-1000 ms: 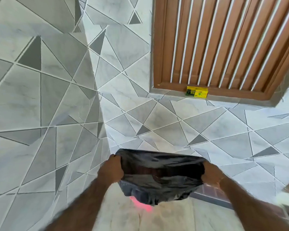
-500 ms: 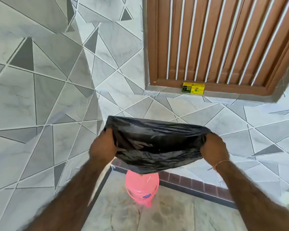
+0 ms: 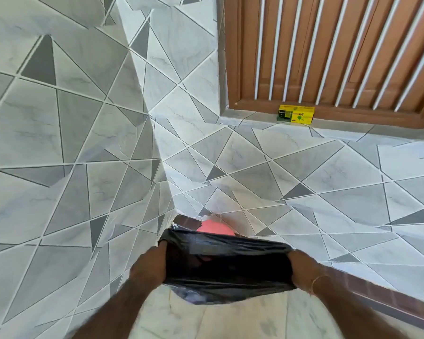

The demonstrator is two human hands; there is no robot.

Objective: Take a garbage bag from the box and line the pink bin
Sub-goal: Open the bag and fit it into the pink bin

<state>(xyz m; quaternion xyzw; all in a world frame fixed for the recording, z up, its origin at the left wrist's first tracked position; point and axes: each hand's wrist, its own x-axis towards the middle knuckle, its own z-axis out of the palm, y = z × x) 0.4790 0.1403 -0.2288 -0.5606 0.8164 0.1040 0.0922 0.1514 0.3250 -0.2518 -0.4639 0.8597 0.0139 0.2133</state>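
While the black garbage bag [image 3: 227, 265] is stretched wide at its mouth, the step in hand looks like opening it over the pink bin [image 3: 214, 228], which peeks out just past the bag's far edge at 12 o'clock; the left hand [image 3: 150, 266] grips the rim at 9 o'clock, the right hand [image 3: 301, 269] at 3 o'clock, fingers curled into thin, glossy, crinkled film; next it needs lowering and folding over the bin's round rim; the yellow box [image 3: 296, 114] sits well apart at 1 o'clock on the ledge of a brown slatted door [image 3: 328, 45], amid grey triangular tiles [image 3: 255, 162].
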